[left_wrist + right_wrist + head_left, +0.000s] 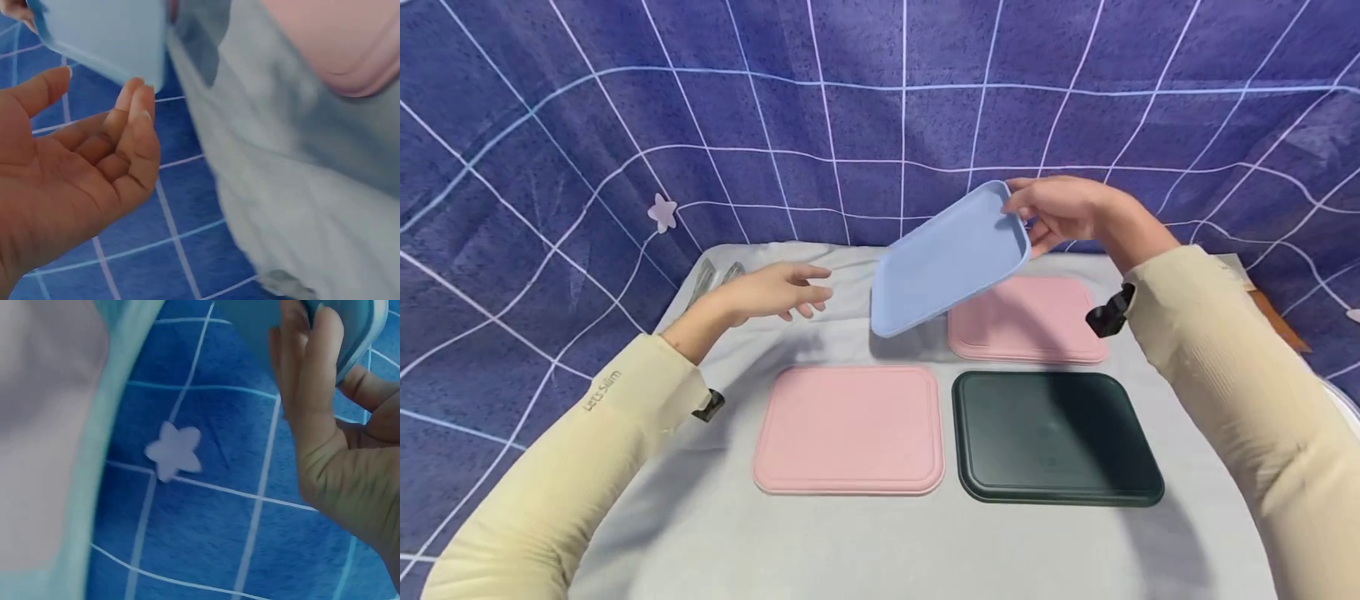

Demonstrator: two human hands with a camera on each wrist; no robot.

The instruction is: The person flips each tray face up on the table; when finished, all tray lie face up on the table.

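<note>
My right hand [1060, 210] grips a light blue rectangular tray [947, 258] by its upper right end, with the thumb on one side and fingers on the other. The tray hangs tilted above the back of the table, its lower left corner down near the white cloth. To the left of it, my left hand [781, 292] reaches out with relaxed fingers and holds nothing. In the left wrist view its fingertips [142, 94] overlap the bottom edge of the tray. Under and right of the blue tray lies a pink tray [1037, 321], partly covered by it in the head view.
Another pink tray [850, 429] and a dark green tray [1052, 437] lie side by side nearer the front on the white cloth [880, 542]. Clear glassy objects [703, 279] stand at the back left. A brown flat object [1279, 321] is at the right edge. Blue gridded fabric [865, 117] hangs behind.
</note>
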